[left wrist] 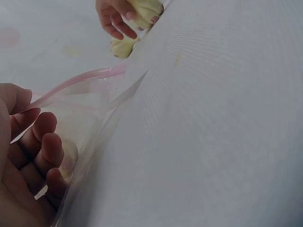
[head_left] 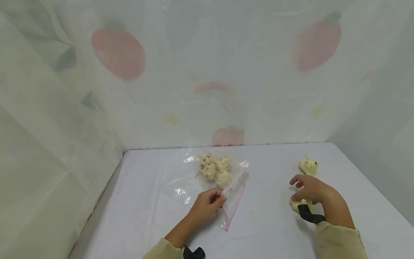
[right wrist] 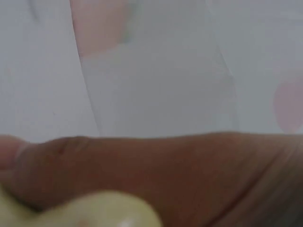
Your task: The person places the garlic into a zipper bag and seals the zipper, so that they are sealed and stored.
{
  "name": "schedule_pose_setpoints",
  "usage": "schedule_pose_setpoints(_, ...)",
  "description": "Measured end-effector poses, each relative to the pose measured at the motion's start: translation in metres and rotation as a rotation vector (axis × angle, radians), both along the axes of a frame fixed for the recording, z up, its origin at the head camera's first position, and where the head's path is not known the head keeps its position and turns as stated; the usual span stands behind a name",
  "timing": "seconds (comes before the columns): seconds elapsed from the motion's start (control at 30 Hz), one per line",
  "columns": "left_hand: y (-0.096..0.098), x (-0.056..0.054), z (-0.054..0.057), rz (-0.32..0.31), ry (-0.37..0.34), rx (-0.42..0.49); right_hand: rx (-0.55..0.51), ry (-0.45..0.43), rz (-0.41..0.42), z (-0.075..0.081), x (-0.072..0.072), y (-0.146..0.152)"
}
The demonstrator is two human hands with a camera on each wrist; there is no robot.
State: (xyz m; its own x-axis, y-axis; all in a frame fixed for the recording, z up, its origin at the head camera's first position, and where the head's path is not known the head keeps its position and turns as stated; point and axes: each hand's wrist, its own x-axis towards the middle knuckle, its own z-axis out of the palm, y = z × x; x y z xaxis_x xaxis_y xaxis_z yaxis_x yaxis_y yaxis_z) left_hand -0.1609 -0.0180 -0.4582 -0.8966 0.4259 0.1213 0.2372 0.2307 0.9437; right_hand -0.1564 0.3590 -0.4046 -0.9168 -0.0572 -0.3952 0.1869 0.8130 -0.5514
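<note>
My left hand (head_left: 207, 205) pinches the pink-edged mouth of a clear zip bag (head_left: 179, 180) between thumb and index finger. Several pale garlic bulbs (head_left: 223, 178) lie inside the bag, which rests flat on the table. In the left wrist view, the pink zip strip (left wrist: 80, 79) rises from the fingertips, the lip lifted. My right hand (head_left: 312, 189) hovers over a garlic bulb (head_left: 295, 205) at the right, partly hidden by the hand and wrist strap; its fingers are spread and loosely bent. Another garlic bulb (head_left: 308, 166) lies just beyond that hand. Close up, a bulb (right wrist: 109, 210) shows below the right thumb.
The white table (head_left: 268, 172) has its far edge against a pale curtain (head_left: 258, 72) printed with fruit. More curtain hangs along the left and right sides. Black straps (head_left: 308, 214) circle both wrists.
</note>
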Motion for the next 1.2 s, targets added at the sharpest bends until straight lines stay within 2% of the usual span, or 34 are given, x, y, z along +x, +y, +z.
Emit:
schedule_pose_setpoints(0.17,-0.001,0.001,0.002,-0.004,-0.004,-0.003,-0.013,0.084,0.08,-0.003,-0.004,-0.016)
schedule_pose_setpoints(0.33,0.0,-0.008,-0.017,-0.001,0.001,-0.025,-0.015,0.1,0.105,-0.004,-0.006,-0.027)
schedule_pose_setpoints(0.43,-0.001,-0.014,-0.03,-0.003,0.014,-0.019,0.004,0.09,0.101,-0.004,-0.006,-0.027)
schedule_pose_setpoints(0.67,-0.001,-0.016,-0.035,-0.011,0.026,-0.022,0.005,0.016,0.06,-0.001,-0.001,-0.02)
schedule_pose_setpoints(0.97,0.0,-0.014,-0.031,0.0,0.0,-0.035,-0.012,-0.049,0.02,-0.001,0.0,-0.026)
schedule_pose_setpoints(1.03,0.0,-0.012,-0.026,0.0,-0.006,-0.036,-0.028,-0.053,0.022,-0.001,-0.001,-0.028)
schedule_pose_setpoints(1.2,-0.001,-0.002,-0.004,-0.013,-0.01,-0.012,-0.054,-0.041,0.041,-0.002,-0.002,-0.034)
